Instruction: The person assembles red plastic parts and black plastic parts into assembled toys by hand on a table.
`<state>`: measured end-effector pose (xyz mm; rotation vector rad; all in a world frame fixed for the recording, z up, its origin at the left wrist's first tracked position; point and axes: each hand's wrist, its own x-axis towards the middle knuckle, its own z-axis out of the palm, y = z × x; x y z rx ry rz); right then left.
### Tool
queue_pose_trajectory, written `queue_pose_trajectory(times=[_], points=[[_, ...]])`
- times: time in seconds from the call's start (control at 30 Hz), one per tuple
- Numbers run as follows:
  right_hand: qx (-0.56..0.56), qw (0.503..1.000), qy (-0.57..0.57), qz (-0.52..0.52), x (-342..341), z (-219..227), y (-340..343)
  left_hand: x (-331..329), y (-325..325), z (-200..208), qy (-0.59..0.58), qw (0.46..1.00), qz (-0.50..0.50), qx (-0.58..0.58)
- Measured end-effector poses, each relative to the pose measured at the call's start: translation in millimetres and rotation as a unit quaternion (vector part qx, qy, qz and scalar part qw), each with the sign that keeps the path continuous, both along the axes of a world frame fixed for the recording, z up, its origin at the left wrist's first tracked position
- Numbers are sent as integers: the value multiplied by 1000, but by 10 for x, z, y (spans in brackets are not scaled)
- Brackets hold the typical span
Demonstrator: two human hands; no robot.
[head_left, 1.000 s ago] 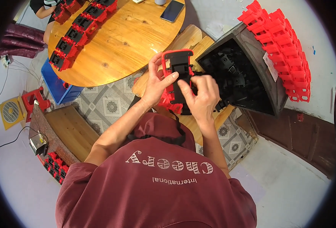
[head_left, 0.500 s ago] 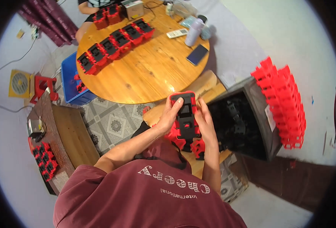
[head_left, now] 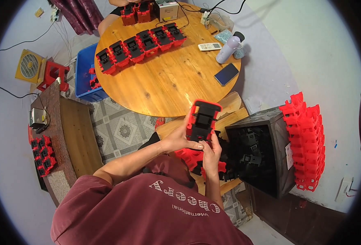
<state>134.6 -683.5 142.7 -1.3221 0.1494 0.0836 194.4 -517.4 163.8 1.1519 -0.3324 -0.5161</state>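
Observation:
Over my lap, both hands hold a red plastic housing with a black insert (head_left: 205, 118), its black face turned up. My left hand (head_left: 178, 140) wraps its left side, with the thumb across the lower end. At the lower right my right hand (head_left: 211, 157) grips it, its thumb pressed near the same end and the fingers partly hidden. Beneath my hands lie loose red plastic pieces (head_left: 188, 157), partly covered by my arms. To the right, a black box (head_left: 276, 134) lies with its opening toward me, with black plastic inserts (head_left: 252, 159) inside.
A row of red-and-black housings (head_left: 134, 49) stands on the round wooden table (head_left: 156, 92), near a phone (head_left: 226, 74), a bottle (head_left: 229, 49) and a remote (head_left: 210, 47). Stacked red housings (head_left: 305, 141) lean right. A blue bin (head_left: 84, 77) stands left. Another person's hand (head_left: 121, 2) is across the table.
My left thumb has slid from the upper part of the housing to its lower end. My right hand has moved down from its side to the bottom. The whole view has shifted.

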Motion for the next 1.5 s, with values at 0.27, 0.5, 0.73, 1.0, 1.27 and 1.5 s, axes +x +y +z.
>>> queue_pose_trajectory(times=[0.27, 0.5, 0.73, 1.0, 1.27, 1.5], points=[[21, 999, -5, -30, 714, 38, -45, 406, 102, -321, 119, 992, -41, 25], [-36, 997, 61, -5, 1217, -68, -81, 701, 79, -426, 20, 980, -97, 170], [-115, 977, 178, -28, 919, -536, -93, 2320, -78, -1245, 133, 974, 184, 12], [-58, 948, 297, -101, -297, -881, -40, 3748, -300, -1958, 132, 959, 251, 3], [-306, 859, 283, -297, -930, -1395, -645, 2907, -268, -1393, -24, 877, 422, 228], [-643, 704, 135, -271, -379, -1797, -1505, 441, -553, -1599, -110, 940, 25, 321]])
